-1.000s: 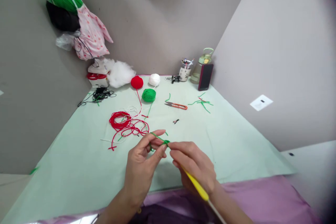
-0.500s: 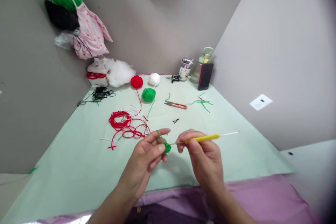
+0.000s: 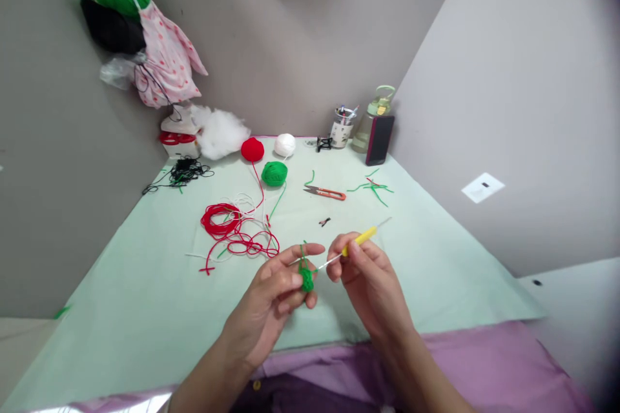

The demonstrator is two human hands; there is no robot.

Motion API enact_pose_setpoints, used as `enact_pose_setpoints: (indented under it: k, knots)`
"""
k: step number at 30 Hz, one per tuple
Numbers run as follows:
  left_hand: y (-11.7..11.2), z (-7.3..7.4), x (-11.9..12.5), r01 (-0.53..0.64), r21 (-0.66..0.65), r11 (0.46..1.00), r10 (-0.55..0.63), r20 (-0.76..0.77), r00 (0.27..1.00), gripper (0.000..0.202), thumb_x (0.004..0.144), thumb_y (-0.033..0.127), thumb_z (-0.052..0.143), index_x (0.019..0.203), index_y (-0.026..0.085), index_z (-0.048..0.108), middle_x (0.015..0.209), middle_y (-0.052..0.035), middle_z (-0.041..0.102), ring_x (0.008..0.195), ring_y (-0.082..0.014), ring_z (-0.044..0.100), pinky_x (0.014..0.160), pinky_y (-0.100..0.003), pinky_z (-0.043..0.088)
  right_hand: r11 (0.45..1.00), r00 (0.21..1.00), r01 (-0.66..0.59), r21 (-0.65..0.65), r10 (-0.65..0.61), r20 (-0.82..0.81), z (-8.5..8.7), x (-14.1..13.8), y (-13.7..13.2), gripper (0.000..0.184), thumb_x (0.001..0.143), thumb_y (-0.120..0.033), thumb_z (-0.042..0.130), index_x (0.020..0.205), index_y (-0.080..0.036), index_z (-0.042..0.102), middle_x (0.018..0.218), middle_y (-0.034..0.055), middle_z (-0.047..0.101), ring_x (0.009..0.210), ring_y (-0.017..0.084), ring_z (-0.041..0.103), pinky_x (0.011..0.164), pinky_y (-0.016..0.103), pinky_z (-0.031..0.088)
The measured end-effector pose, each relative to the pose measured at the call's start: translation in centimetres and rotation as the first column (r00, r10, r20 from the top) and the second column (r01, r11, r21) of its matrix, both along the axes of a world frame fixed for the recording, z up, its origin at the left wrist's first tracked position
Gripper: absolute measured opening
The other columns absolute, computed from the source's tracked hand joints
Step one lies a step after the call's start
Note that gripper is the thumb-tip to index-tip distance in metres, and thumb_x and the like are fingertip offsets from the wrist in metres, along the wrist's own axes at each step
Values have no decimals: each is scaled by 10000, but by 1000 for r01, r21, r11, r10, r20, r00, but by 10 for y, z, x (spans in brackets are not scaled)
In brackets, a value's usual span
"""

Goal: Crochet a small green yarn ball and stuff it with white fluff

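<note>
My left hand (image 3: 271, 297) pinches a small green crochet piece (image 3: 307, 280) between thumb and fingers, with green yarn running up over the raised index finger. In my right hand (image 3: 363, 271) is a crochet hook (image 3: 359, 241) with a yellow handle, held like a pen. Its metal shaft points left and down, and the tip meets a green loop at the piece's right edge. The hook's other metal end sticks out up and to the right. Behind the hands stands a green yarn ball (image 3: 274, 173), its strand trailing toward the left hand.
Red yarn loops (image 3: 220, 219) lie left of the hands. Orange thread snips (image 3: 325, 193), a small clip (image 3: 324, 222) and green scraps (image 3: 375, 187) lie beyond. A red ball (image 3: 252, 150), white ball (image 3: 285, 145), stuffing (image 3: 223, 134), phone (image 3: 380, 141) and bottle (image 3: 363, 135) stand at the back.
The hook has tilted, its back end swinging up and toward the left, while its tip has drawn slightly out from the green piece with a loop. The left index finger has shifted slightly right.
</note>
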State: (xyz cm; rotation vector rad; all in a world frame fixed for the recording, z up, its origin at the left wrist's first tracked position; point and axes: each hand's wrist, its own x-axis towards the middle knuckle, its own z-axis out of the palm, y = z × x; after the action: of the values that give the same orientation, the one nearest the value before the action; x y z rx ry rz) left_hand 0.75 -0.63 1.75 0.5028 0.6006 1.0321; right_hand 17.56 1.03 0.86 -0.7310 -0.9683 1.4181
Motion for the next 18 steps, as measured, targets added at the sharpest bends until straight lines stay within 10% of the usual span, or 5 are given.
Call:
enact_pose_setpoints:
  k: [6, 14, 18]
  knots:
    - [-6, -6, 6, -117, 138, 983, 149, -247, 958, 382, 778, 248, 839, 1153, 237, 771, 827, -1, 634, 752, -116, 583, 722, -225, 480, 985, 981, 47, 165, -76, 180, -10, -6, -6, 224, 969, -396, 671, 911, -196, 752, 863, 61, 738, 687, 152, 627, 629, 280, 550]
    - [-5, -4, 9, -222, 130, 966, 254, -346, 903, 595, 764, 310, 877, 1330, 296, 693, 832, 31, 632, 650, -77, 500, 509, -167, 351, 870, 872, 111, 481, -318, 373, -2, -10, -13, 180, 1007, -218, 605, 1006, -224, 784, 898, 68, 749, 790, 183, 691, 680, 308, 574]
    - [-7, -7, 10, -243, 112, 964, 266, -297, 917, 767, 754, 304, 893, 1457, 310, 588, 847, 31, 662, 779, -103, 588, 729, -191, 473, 762, 738, 41, 646, -459, 494, -10, -8, -17, 297, 981, -92, 594, 1166, -258, 757, 992, 80, 736, 902, 199, 716, 747, 321, 609]
